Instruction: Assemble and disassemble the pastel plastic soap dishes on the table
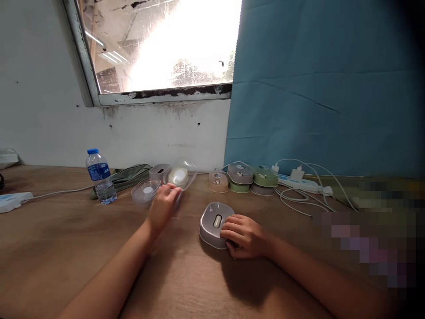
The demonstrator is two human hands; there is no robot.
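My right hand (245, 235) is closed around the right side of a grey rounded box (207, 226) with an oval slot in its top, standing on the table. Farther back, my left hand (163, 204) reaches to a cream rounded piece (178, 176) and a clear plastic cover (191, 170), which looks smeared by motion. The left fingers are drawn together; what lies between them is hidden. Just left of that hand is a clear round lid (141, 194) with a white disc at its centre. A second grey box (158, 172) with a dark slot stands behind.
Several stacked boxes, with a grey one (239, 173), a green one (265, 176) and a peach one (218, 181), stand at the back. A water bottle (99, 173) and green pouch (129, 179) are at left. Power strips (302, 183) and white cables lie at right.
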